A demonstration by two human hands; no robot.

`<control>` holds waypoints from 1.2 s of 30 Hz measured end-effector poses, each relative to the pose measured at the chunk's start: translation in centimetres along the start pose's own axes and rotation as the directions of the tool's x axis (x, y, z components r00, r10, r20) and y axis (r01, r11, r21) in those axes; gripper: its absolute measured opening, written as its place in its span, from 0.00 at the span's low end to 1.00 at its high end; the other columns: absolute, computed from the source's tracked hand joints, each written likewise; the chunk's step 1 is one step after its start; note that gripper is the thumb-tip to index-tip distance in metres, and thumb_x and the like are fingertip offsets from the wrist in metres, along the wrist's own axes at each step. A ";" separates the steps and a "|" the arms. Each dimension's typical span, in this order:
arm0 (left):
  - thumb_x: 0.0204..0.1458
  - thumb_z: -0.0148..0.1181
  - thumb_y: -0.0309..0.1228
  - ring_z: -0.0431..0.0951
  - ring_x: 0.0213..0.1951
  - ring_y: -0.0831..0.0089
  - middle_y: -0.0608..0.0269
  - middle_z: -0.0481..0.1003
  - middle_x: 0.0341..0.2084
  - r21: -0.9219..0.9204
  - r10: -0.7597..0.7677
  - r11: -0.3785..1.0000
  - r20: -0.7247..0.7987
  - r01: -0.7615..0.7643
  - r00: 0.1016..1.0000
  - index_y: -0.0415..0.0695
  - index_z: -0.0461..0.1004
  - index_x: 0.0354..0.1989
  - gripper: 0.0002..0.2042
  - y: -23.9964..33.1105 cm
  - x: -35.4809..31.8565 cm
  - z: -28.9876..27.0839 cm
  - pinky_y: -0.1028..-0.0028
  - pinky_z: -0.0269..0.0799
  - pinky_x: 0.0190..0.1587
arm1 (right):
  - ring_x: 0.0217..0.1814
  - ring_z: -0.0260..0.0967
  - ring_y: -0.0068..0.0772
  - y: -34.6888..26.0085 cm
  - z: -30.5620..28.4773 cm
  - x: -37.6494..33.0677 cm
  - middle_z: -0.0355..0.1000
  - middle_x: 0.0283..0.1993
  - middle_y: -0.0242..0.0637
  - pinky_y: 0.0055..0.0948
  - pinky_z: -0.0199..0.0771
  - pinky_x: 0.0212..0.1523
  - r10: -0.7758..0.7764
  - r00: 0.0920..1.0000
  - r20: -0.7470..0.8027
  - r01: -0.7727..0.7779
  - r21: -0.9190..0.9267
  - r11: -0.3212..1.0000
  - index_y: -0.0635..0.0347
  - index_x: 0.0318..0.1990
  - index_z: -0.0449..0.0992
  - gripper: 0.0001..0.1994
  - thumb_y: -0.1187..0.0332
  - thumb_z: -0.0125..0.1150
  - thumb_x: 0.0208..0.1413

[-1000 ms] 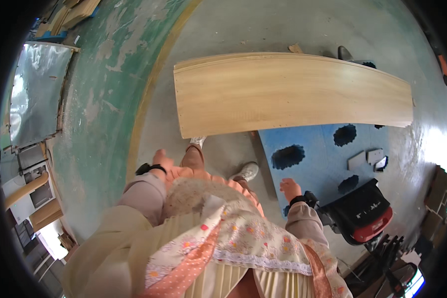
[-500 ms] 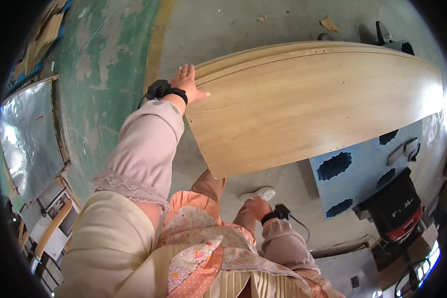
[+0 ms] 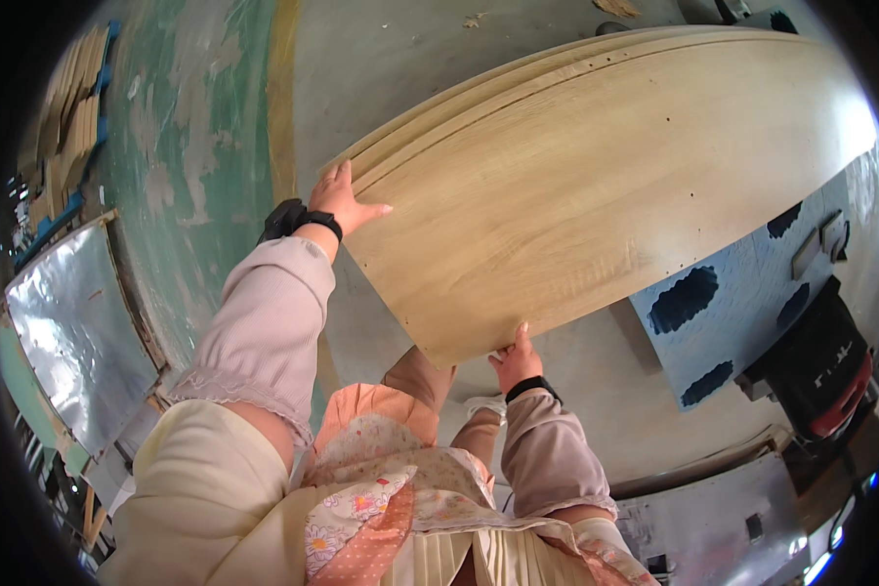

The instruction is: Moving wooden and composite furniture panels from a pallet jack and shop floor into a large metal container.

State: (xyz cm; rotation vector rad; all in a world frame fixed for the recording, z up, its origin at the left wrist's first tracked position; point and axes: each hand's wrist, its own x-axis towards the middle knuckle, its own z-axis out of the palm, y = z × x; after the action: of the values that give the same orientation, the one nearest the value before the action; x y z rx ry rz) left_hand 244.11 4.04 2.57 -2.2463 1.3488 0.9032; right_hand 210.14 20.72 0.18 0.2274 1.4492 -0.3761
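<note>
A long light wood-grain panel [image 3: 557,215] with small drilled holes lies on top of other panels [image 3: 449,103], whose edges show along its far side. My left hand [image 3: 345,203] rests at the panel's left end near the far corner, fingers stretched and thumb spread over the top face. At the near edge, close to the near left corner, my right hand [image 3: 518,366] grips the panel. Its thumb is on top, and the other fingers are partly hidden under the edge. Each wrist wears a black band.
To the right, a blue board [image 3: 693,303] with dark patches sits below the panel, beside a black and red case [image 3: 820,361]. Metal-topped surfaces [image 3: 83,332] stand at the left and lower right. Stacked wood strips [image 3: 68,117] are at the far left.
My right hand has come up from beside my leg to the panel's near edge and taken hold. My left hand stays at the left end; the whole view has shifted.
</note>
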 end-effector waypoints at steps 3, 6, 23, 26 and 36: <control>0.32 0.67 0.52 0.50 0.62 0.57 0.47 0.50 0.60 0.019 0.017 1.000 0.007 -0.017 1.000 0.37 0.46 0.61 0.51 0.2 -1.4 0.7 0.67 0.50 0.62 | 0.65 0.47 0.49 1.8 -0.8 0.5 0.47 0.64 0.48 0.49 0.47 0.61 0.006 0.999 0.039 -0.015 0.243 0.970 0.65 0.61 0.47 0.35 0.45 0.42 0.56; 0.34 0.66 0.52 0.48 0.62 0.56 0.47 0.48 0.61 0.010 0.011 1.000 0.033 -0.011 0.999 0.37 0.44 0.62 0.51 0.3 -3.1 2.8 0.67 0.48 0.62 | 0.64 0.48 0.49 2.9 -3.0 0.7 0.48 0.64 0.47 0.49 0.48 0.61 -0.017 1.000 0.010 0.014 0.275 0.961 0.66 0.61 0.47 0.35 0.46 0.41 0.57; 0.39 0.62 0.50 0.65 0.51 0.51 0.37 0.63 0.48 -0.193 0.267 0.958 0.314 -0.214 0.911 0.29 0.58 0.50 0.38 11.6 -28.3 19.6 0.62 0.63 0.52 | 0.39 0.66 0.34 7.0 -30.7 -11.8 0.71 0.39 0.43 0.30 0.66 0.41 -0.534 0.540 -0.651 0.472 -0.291 0.832 0.72 0.42 0.70 0.28 0.48 0.48 0.55; 0.41 0.63 0.47 0.68 0.49 0.56 0.40 0.67 0.45 -0.473 0.268 0.881 0.444 -0.031 0.855 0.29 0.59 0.49 0.35 17.6 -33.8 20.2 0.64 0.65 0.50 | 0.23 0.61 0.32 6.8 -37.2 -18.6 0.69 0.21 0.40 0.35 0.64 0.27 -0.684 0.267 -0.679 0.386 -0.575 0.722 0.69 0.23 0.70 0.28 0.45 0.52 0.52; 0.45 0.61 0.39 0.67 0.51 0.59 0.46 0.66 0.49 -0.882 0.476 0.409 0.425 0.234 0.769 0.32 0.59 0.52 0.30 32.6 -49.0 27.8 0.62 0.62 0.53 | 0.35 0.67 0.56 13.2 -55.3 -45.4 0.70 0.28 0.55 0.46 0.65 0.35 -0.747 0.169 -0.643 -0.157 -0.766 0.623 0.65 0.24 0.71 0.29 0.40 0.48 0.47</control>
State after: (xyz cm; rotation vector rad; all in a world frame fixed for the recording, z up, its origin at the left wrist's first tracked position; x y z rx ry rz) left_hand 189.56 36.86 16.43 -1.9914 0.6931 2.7307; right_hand 160.75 58.67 37.84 -0.7283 2.8731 0.0997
